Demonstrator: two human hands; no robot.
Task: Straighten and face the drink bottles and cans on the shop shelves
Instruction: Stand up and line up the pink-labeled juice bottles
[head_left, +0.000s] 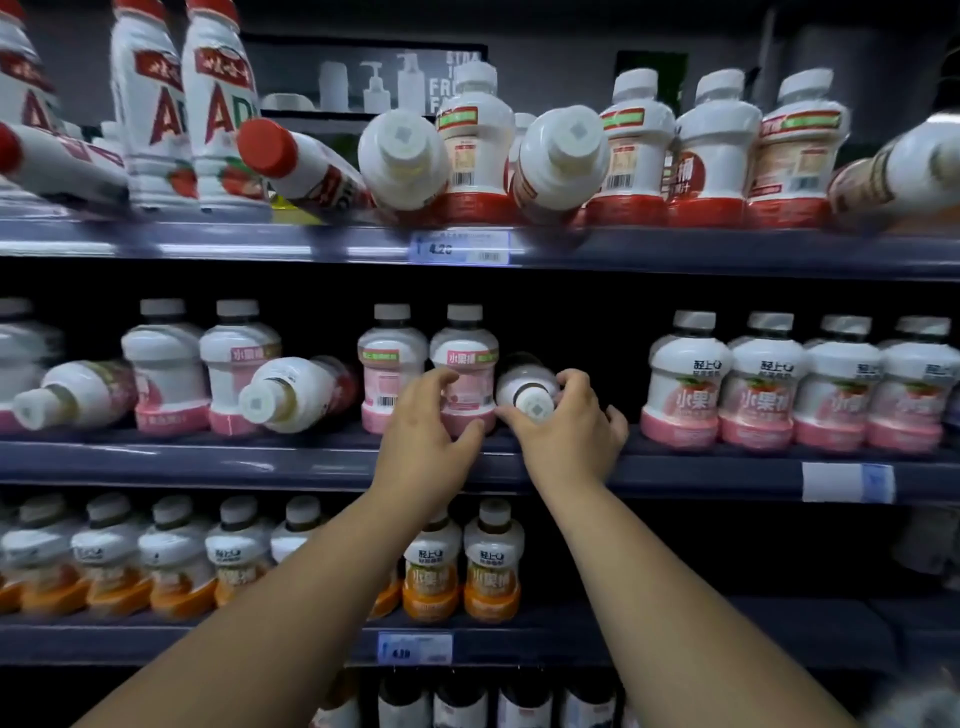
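- The right hand's (566, 431) fingers (574, 384) curl over the top of the tipped bottle (524, 389). The thumb hooks under its neck, so the hand grips it near the cap.
- The tipped bottle lies on its side on the middle shelf (208, 462), with its white cap pointing out at the camera.
- The left hand's (426, 431) fingers are curled round the pink bottle (465, 364) just left of the tipped bottle, with the thumb pressed against its lower front.
- The pink bottle stands upright, touching or almost touching the tipped bottle.
- A second upright bottle (392, 364) stands just beyond it, barcode facing out.
- Further left of the tipped bottle, two fallen bottles (291, 389) lie among upright ones on the same shelf.
- Well to the right of the tipped bottle, a neat row of four (685, 384) stands with labels facing forward.
- Above the tipped bottle, on the top shelf (208, 241), several red-banded bottles (402, 156) lie cap-forward among standing ones.
- Below the tipped bottle, orange bottles (491, 561) stand upright on the lower shelf (156, 639).
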